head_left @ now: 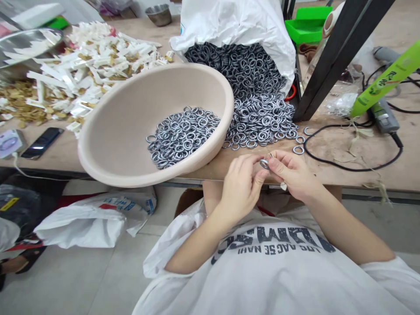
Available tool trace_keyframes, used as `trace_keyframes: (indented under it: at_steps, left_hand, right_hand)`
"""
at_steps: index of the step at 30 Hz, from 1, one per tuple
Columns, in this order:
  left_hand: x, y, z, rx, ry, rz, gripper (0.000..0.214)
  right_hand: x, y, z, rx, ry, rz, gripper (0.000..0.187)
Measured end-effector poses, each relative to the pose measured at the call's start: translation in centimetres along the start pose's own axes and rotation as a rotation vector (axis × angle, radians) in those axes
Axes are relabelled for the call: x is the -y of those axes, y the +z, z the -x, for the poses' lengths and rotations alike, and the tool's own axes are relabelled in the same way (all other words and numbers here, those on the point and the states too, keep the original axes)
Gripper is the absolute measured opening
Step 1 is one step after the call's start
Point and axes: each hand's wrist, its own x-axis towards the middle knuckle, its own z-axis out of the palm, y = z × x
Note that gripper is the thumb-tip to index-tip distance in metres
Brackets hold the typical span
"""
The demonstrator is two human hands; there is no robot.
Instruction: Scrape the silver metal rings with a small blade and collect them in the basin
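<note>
Both hands meet just below the table's front edge. My left hand (241, 186) pinches a small silver metal ring (264, 164) between thumb and fingers. My right hand (292, 173) is closed too, its fingertips on the same ring, with a thin pale strip sticking out above and below its fingers. A tilted beige basin (118, 131) to the left holds a heap of the same rings (180, 135). More rings (259, 113) spill out of a white sack (236, 22) behind the hands.
White and gold tags (88, 65) are piled at the back left. A dark phone (42, 142) lies near the left edge. A black post (331, 61), a black cable (348, 164), a green tube (387, 81) and a green tray (306, 24) stand right. Plastic bags (88, 223) lie on the floor.
</note>
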Motion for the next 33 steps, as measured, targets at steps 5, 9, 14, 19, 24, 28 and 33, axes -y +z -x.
trace_keyframes:
  at_steps: [5, 9, 14, 19, 24, 28, 33]
  left_hand:
    - [-0.1, 3.7, 0.4, -0.012, -0.380, 0.499, 0.026]
    - [-0.5, 4.4, -0.1, -0.015, -0.538, 0.947, 0.041]
    - [-1.0, 4.6, -0.5, -0.044, -0.698, 1.183, 0.042]
    - [-1.2, 4.7, -0.7, -0.065, -0.770, 1.243, 0.042]
    - [-1.2, 4.7, -0.5, 0.000, -0.734, 1.196, 0.044]
    - [-1.3, 4.1, 0.1, 0.154, -0.626, 1.152, 0.046]
    - [0.1, 3.4, 0.3, 0.104, -0.669, 1.151, 0.037]
  right_hand:
    - [-0.6, 1.6, 0.8, -0.154, -0.017, -0.182, 0.035]
    - [-0.9, 1.1, 0.5, -0.259, -0.143, 0.002, 0.029]
    - [0.0, -0.6, 0.8, -0.222, -0.363, 0.489, 0.023]
    - [0.8, -0.8, 2.0, -0.117, -0.464, 0.796, 0.029]
    - [1.0, -1.0, 2.0, -0.032, -0.388, 0.774, 0.037]
    - [0.5, -3.1, 0.9, -0.140, -0.204, 0.837, 0.044]
    - [-0.4, -6.7, 0.4, -0.416, 0.020, 1.319, 0.036]
